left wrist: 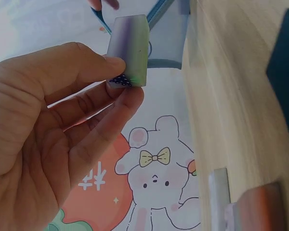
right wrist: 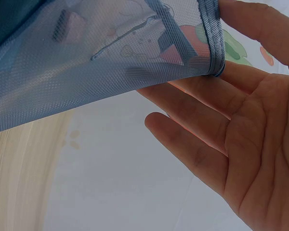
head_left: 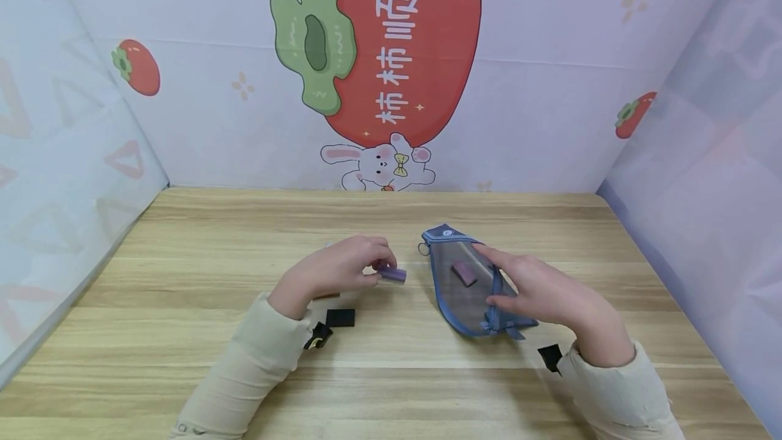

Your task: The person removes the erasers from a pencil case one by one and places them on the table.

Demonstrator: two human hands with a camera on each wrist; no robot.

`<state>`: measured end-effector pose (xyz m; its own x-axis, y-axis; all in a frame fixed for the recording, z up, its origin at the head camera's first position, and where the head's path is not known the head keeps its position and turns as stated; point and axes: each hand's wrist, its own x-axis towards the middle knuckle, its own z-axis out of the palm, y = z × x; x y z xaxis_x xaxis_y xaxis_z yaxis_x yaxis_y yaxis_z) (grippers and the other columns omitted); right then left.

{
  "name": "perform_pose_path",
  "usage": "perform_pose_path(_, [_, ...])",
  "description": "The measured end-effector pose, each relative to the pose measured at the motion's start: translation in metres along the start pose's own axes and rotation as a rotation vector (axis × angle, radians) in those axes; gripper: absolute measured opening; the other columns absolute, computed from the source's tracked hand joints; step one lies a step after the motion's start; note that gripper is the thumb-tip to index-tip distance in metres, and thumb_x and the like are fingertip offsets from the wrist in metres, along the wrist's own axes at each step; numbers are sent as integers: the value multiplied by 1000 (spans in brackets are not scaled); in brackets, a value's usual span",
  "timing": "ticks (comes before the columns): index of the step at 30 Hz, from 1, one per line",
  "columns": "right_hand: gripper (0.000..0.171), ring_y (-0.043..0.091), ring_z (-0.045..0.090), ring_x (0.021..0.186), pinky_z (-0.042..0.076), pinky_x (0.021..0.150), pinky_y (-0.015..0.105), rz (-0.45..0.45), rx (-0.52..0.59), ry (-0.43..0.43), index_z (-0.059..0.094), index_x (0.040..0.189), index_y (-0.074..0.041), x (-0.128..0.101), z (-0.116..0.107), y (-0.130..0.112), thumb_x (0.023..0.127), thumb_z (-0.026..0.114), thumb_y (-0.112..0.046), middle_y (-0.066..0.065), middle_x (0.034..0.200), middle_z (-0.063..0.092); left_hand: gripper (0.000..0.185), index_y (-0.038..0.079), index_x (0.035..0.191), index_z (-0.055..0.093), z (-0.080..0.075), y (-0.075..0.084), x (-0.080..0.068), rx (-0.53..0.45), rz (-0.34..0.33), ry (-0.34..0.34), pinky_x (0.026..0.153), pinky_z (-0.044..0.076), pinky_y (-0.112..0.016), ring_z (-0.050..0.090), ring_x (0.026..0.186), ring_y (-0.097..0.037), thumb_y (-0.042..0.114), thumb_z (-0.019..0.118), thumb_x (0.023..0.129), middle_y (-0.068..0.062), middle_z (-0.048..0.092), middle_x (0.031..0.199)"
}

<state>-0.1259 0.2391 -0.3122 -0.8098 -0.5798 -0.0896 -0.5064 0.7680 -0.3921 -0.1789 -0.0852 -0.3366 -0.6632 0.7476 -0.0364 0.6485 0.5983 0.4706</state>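
My left hand (head_left: 348, 267) pinches a small eraser (left wrist: 127, 43) between thumb and fingertips. Its colour fades from purple to pale green, and one end has dark dots. To its right, a blue-edged mesh zip pouch (head_left: 449, 304) is tilted up from the table. My right hand (head_left: 544, 287) holds the pouch by its right edge, with the thumb on the near side and fingers under the mesh in the right wrist view. Through the mesh shows a pinkish-purple block (head_left: 464, 273). The left hand's eraser is apart from the pouch.
On the wooden table (head_left: 391, 392), a black block (head_left: 340, 318) lies by my left wrist. An orange-brown block (left wrist: 262, 209) and a pale one (left wrist: 219, 202) lie near it, mostly hidden by the left hand in the head view. A printed wall (head_left: 537, 121) closes the back.
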Motion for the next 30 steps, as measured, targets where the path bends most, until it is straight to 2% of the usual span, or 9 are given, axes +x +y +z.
perform_pose_path(9, [76, 35, 60, 123, 49, 99, 51, -22, 10, 19, 34, 150, 4, -1, 2, 0, 87, 73, -12, 23, 144, 52, 22, 11, 109, 73, 6, -9, -9, 46, -2, -17, 84, 54, -27, 61, 89, -12, 5, 65, 89, 3, 66, 102])
perform_pose_path(20, [77, 26, 66, 109, 52, 92, 48, -23, 4, 19, 35, 150, 2, -1, 1, 1, 86, 75, -15, 24, 138, 57, 22, 10, 108, 73, 12, -19, -17, 67, -26, -40, 80, 52, -26, 57, 85, -12, 5, 66, 88, 3, 65, 98])
perform_pose_path(27, [77, 30, 64, 115, 52, 94, 48, -38, 10, 17, 34, 151, 2, 0, 1, 1, 87, 74, -15, 24, 142, 54, 22, 9, 108, 73, 16, -22, -20, 59, -31, -48, 78, 51, -26, 57, 85, -12, 4, 65, 88, 2, 66, 99])
perform_pose_path(30, [76, 25, 65, 110, 52, 92, 46, -42, 11, 12, 34, 151, 3, 1, 1, 1, 88, 74, -15, 25, 143, 53, 22, 9, 106, 73, 17, -24, -21, 62, -22, -51, 76, 51, -25, 56, 84, -12, 2, 65, 87, 2, 66, 97])
